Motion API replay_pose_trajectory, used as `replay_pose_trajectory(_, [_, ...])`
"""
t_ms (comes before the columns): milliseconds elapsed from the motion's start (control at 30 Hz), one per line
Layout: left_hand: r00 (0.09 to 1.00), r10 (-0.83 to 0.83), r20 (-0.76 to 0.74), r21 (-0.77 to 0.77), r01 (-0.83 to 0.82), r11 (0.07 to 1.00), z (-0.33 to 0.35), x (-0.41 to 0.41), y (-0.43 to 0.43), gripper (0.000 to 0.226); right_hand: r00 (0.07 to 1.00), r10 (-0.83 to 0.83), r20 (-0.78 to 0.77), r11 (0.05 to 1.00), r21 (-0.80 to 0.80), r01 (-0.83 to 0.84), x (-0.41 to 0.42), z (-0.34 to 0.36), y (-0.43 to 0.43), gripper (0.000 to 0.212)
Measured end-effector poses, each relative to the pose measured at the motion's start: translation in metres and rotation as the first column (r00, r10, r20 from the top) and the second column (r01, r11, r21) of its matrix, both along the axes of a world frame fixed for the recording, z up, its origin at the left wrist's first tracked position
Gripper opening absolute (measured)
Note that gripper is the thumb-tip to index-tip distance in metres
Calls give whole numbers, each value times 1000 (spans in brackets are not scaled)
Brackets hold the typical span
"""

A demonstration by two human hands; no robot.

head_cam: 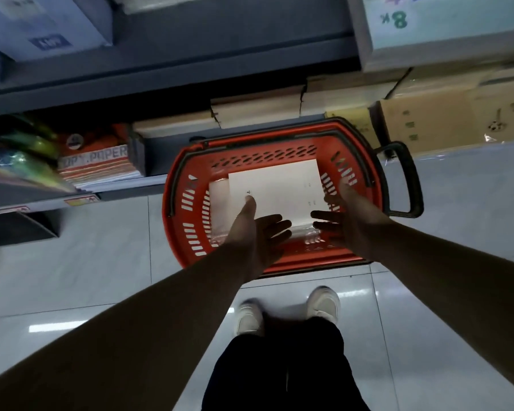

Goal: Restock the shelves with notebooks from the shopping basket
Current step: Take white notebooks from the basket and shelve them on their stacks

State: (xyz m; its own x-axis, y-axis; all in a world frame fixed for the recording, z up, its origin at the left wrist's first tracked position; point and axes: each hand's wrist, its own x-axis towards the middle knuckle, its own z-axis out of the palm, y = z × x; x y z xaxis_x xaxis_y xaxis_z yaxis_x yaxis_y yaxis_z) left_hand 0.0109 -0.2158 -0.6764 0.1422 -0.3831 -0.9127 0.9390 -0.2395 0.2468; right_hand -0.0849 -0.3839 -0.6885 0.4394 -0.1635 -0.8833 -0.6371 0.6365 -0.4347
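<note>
Below, white glossy notebooks (275,191) lie in a slotted red plastic basket (190,185), between two spread, empty hands (263,232) (343,215).

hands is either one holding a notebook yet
No, the left hand and right hand reach open-fingered over the white notebooks in the red basket.

Red shopping basket (187,185) on floor (101,262) holds white notebooks (275,189). Left hand (257,229) and right hand (343,221) hover above, fingers (276,223) spread.
</note>
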Motion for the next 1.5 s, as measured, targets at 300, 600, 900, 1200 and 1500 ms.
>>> replay_pose_trajectory(300, [983, 164, -84, 37, -162, 986, -80, -6, -3, 87, 993, -66, -95, 987, -149, 52, 1, -80, 3, 69])
replay_pose_trajectory(600, [954, 272, -129, 92, -261, 961, -132, -3, 5, 85, 997, -70, -14, 905, -422, 58, 2, -146, -12, 50])
replay_pose_trajectory(900, [937, 320, -139, 29, -319, 947, -161, 6, 6, 81, 973, 37, -227, 835, -527, -155, 4, -184, -15, 40])
replay_pose_trajectory(1200, [929, 357, -97, 26, -357, 934, -165, 10, 1, 74, 932, 71, -357, 615, -720, -322, 16, -172, -15, 37])
replay_pose_trajectory(1500, [913, 401, -81, 73, -396, 916, -162, 17, -3, 50, 980, -67, -185, 877, -480, -30, 33, -150, -18, 14])
